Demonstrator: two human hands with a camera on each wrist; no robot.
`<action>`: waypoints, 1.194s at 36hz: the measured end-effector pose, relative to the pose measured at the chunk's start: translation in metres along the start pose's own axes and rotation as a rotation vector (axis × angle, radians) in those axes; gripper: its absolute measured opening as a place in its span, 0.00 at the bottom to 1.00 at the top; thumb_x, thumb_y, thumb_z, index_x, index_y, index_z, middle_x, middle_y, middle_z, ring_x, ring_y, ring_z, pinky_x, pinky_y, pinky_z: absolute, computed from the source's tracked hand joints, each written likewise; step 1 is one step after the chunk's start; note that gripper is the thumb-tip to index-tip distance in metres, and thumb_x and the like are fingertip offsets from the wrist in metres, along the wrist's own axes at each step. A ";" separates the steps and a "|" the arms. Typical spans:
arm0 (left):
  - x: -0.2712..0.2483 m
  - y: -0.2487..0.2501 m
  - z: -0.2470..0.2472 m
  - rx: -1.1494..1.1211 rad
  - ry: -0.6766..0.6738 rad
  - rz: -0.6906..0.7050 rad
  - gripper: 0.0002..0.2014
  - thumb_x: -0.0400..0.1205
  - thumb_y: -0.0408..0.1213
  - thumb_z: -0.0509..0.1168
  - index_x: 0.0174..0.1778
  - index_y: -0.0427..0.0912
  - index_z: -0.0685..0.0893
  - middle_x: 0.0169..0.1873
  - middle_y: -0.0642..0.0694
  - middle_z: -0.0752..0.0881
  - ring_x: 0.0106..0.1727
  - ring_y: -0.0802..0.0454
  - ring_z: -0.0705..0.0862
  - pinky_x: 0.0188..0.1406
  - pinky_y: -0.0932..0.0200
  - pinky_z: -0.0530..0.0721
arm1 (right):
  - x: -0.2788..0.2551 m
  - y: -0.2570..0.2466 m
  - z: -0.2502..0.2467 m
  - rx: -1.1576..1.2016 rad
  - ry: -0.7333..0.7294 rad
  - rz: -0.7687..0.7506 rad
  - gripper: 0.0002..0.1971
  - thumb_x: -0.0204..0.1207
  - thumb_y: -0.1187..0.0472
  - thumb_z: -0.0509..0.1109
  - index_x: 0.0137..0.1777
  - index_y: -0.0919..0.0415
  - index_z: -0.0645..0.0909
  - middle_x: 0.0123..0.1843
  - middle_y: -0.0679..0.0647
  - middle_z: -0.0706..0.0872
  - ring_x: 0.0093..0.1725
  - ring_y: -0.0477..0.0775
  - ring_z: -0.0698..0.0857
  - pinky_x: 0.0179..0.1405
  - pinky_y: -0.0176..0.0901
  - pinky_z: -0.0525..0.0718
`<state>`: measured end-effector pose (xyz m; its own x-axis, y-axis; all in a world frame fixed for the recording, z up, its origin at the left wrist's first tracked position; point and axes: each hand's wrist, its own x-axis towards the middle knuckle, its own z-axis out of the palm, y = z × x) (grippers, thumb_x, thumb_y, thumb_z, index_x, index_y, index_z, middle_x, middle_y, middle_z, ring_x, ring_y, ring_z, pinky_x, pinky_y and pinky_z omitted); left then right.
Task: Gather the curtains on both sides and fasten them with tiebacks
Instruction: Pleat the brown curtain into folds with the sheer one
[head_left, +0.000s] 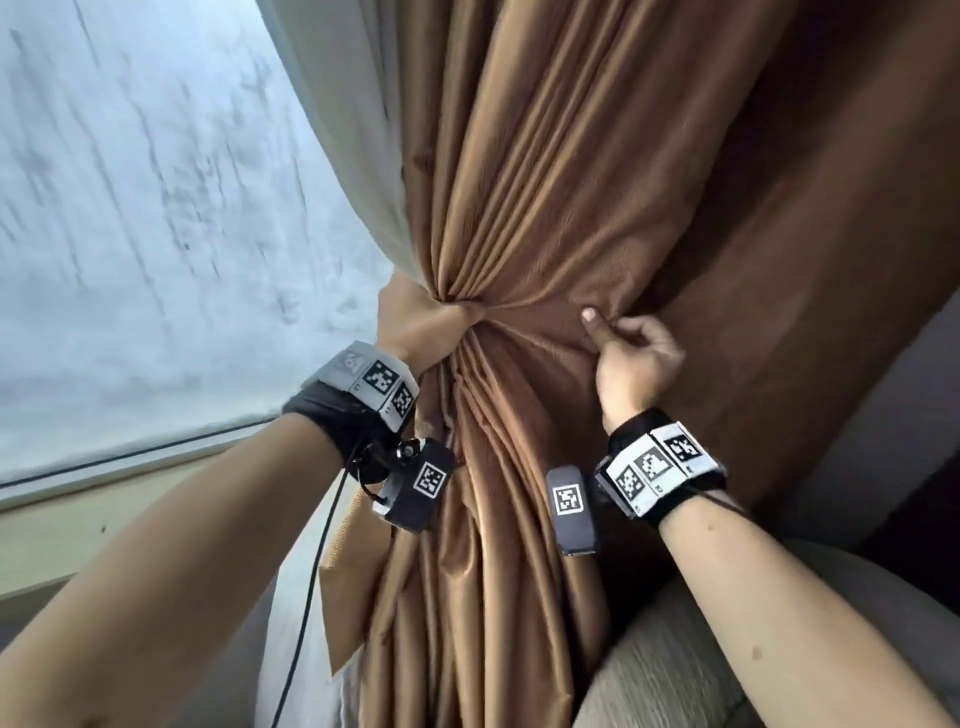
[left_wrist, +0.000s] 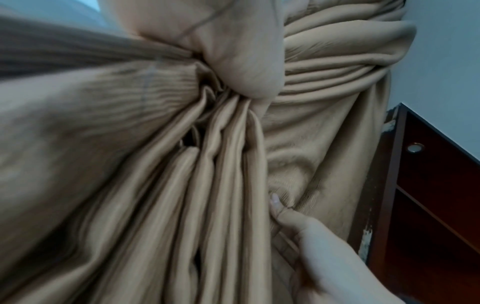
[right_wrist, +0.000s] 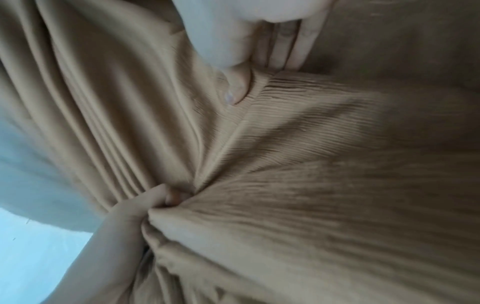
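Brown cloth of the curtain (head_left: 545, 171) is drawn in to a tight waist beside the window (head_left: 130, 234), with a band of the same cloth, the tieback (head_left: 415, 317), wrapped round it. The left hand (head_left: 400, 338) sits at that waist, its fingers curled into the gathered folds and gripping them. The right hand (head_left: 631, 358) pinches a fold of curtain just beside the waist, thumb on the cloth. Fastening looks under way on this side; next, probably, the loose fold wants tucking in and the band securing.

Window (head_left: 130, 234) left of, seemingly behind, curtain (head_left: 571, 182)
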<state>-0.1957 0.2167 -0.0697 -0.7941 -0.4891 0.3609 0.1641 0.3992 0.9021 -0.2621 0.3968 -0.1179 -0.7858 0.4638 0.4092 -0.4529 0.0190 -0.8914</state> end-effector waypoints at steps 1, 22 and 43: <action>-0.001 0.000 0.003 0.010 0.014 0.005 0.32 0.69 0.34 0.76 0.70 0.40 0.77 0.58 0.46 0.83 0.62 0.47 0.81 0.56 0.61 0.77 | -0.001 -0.002 -0.003 -0.026 0.012 -0.027 0.18 0.60 0.58 0.85 0.23 0.49 0.76 0.25 0.39 0.78 0.29 0.42 0.77 0.41 0.40 0.78; 0.000 -0.011 0.001 -0.164 -0.259 -0.069 0.41 0.51 0.39 0.78 0.64 0.36 0.79 0.50 0.45 0.89 0.53 0.48 0.89 0.50 0.54 0.87 | -0.070 -0.045 0.030 -0.186 -0.593 -0.153 0.24 0.59 0.67 0.68 0.57 0.52 0.81 0.54 0.53 0.89 0.56 0.56 0.87 0.61 0.58 0.84; -0.017 -0.022 0.018 0.067 -0.020 -0.119 0.42 0.63 0.53 0.81 0.66 0.43 0.66 0.53 0.53 0.77 0.52 0.51 0.78 0.51 0.58 0.76 | -0.082 -0.020 0.004 0.076 -0.735 0.285 0.41 0.46 0.70 0.63 0.68 0.61 0.82 0.66 0.48 0.82 0.68 0.42 0.76 0.57 0.13 0.69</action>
<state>-0.1969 0.2302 -0.1003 -0.8170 -0.5212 0.2468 0.0292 0.3901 0.9203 -0.1900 0.3547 -0.1329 -0.9406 -0.2631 0.2145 -0.1987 -0.0855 -0.9763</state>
